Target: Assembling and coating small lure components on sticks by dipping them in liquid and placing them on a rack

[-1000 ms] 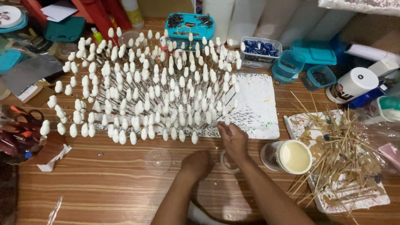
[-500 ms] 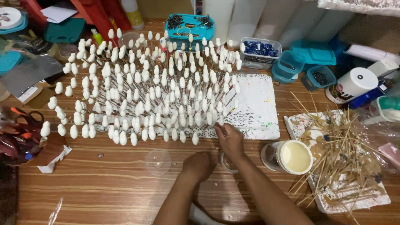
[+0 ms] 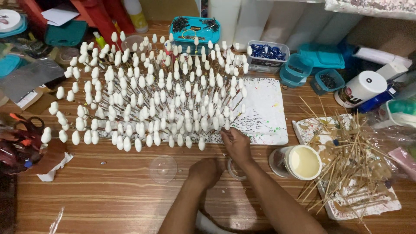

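My right hand (image 3: 236,144) is at the front edge of a white foam board (image 3: 265,116), fingertips pinched on a thin stick with a white tip (image 3: 226,126) among the front row. The board holds a dense cluster of white-tipped sticks (image 3: 151,99) that fan out towards the left. My left hand (image 3: 206,170) rests on the wooden table with its fingers curled under, beside a small clear cup (image 3: 236,170) that lies partly under my right wrist. What the left fingers touch is hidden.
A cup of white paint (image 3: 304,162) stands right of my hands. Beyond it a paint-stained tray (image 3: 346,203) carries a pile of bare wooden sticks. A clear lid (image 3: 163,168) lies to the left. Teal boxes (image 3: 196,28) and containers line the back, with scissors (image 3: 26,128) far left.
My right hand has shifted slightly left along the board's front edge. The left hand has stayed where it was.
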